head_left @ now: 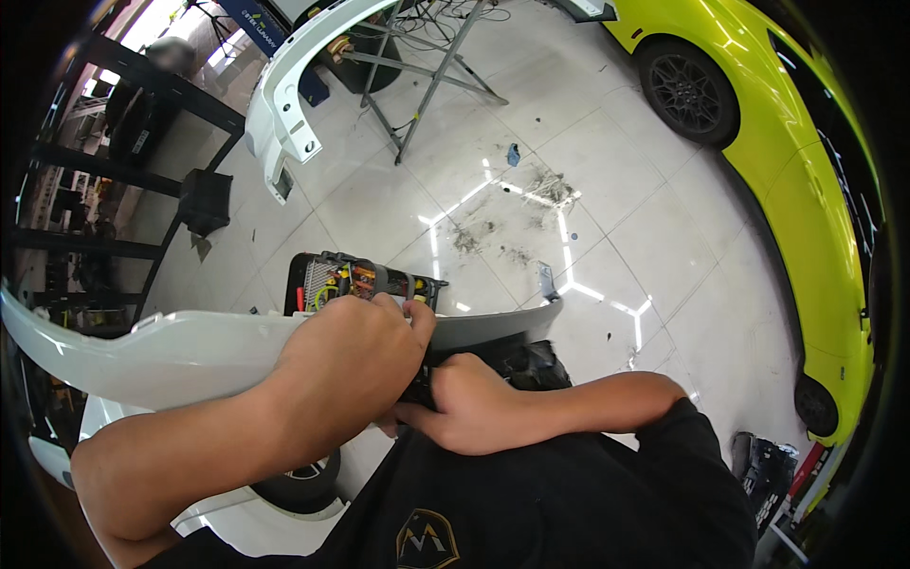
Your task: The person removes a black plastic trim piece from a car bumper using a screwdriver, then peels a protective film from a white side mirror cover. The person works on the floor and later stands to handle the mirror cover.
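A white, curved car bumper (180,356) stretches across in front of me, its narrow end (502,325) to the right. My left hand (365,346) reaches over it with fingers curled down at its inner side. Close beside it, near my body, my right hand (474,408) is closed, its thumb toward the left hand. Between the two hands lies something dark, mostly covered by my fingers. A black part (540,363) shows behind my right hand, along the bumper's inner side. The fingertips of both hands are largely hidden.
Beyond the bumper an open tool bag (360,280) sits on the tiled floor. Another white bumper (284,104) rests by a folding metal stand (431,81). A lime-green car (777,190) stands at right, black parts (763,474) near it. Dark shelving (104,161) lines the left.
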Demonstrator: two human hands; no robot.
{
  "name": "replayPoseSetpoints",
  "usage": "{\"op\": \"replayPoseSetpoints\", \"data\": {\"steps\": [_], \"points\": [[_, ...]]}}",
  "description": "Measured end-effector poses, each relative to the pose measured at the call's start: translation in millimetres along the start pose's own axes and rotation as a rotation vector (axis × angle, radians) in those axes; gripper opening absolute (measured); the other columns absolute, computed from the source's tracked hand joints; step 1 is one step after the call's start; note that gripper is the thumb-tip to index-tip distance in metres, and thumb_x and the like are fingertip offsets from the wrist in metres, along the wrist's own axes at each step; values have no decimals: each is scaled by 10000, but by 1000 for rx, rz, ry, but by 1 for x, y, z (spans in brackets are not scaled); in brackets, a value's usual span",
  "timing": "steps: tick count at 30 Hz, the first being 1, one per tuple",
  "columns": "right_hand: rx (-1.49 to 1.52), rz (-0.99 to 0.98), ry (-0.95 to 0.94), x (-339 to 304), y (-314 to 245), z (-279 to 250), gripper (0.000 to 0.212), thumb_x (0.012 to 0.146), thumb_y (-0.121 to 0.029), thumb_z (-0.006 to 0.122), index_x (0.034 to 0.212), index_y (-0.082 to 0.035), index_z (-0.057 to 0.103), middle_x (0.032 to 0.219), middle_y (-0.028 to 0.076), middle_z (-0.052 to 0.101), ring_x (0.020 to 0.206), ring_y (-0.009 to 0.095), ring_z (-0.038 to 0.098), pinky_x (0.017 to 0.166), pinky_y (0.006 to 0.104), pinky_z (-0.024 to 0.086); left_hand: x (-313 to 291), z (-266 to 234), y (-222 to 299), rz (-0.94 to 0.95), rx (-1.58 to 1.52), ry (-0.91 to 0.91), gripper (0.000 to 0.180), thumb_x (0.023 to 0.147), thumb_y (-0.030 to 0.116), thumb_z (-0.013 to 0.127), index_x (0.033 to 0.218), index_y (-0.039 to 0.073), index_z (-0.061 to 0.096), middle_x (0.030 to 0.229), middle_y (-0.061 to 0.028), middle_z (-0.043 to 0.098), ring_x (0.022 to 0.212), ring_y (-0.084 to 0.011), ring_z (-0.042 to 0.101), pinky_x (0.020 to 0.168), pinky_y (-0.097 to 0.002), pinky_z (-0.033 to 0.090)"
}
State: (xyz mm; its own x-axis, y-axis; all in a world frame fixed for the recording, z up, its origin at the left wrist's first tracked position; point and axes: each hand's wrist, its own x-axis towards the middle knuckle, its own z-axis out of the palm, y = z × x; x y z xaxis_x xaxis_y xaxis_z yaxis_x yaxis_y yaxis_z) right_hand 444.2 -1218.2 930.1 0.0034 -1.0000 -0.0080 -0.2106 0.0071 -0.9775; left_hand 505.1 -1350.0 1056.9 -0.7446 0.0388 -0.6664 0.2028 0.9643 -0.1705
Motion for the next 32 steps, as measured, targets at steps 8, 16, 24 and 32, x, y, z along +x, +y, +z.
{"op": "replayPoseSetpoints", "data": {"steps": [8,16,24,32], "points": [[354,-178,-223,-30,4,-41,269,950,-201,615,813,30,601,591,209,563,555,401,579,533,446,458,-15,-38,-4,-30,-266,-1,913,623,597,799,1303,54,523,804,-95,581,676,-259,663,558,-369,490],[497,-391,-282,-54,10,-69,276,989,-186,585,800,9,536,633,192,529,568,394,534,519,452,417,-15,-41,-12,73,-337,45,879,687,606,741,1323,50,499,788,-76,526,622,-225,637,522,-345,496],[537,-266,-166,-85,17,-82,240,936,-133,679,764,16,603,591,142,498,500,320,506,489,406,380,-31,-17,-17,50,-486,61,850,746,617,717,1332,41,499,757,-71,508,607,-213,615,515,-344,496],[440,-149,19,-131,8,-102,133,898,-62,710,820,38,672,603,136,540,485,312,517,468,395,381,-29,13,-14,133,-539,207,853,783,605,706,1365,20,493,752,-89,502,594,-209,608,502,-330,512]]}}
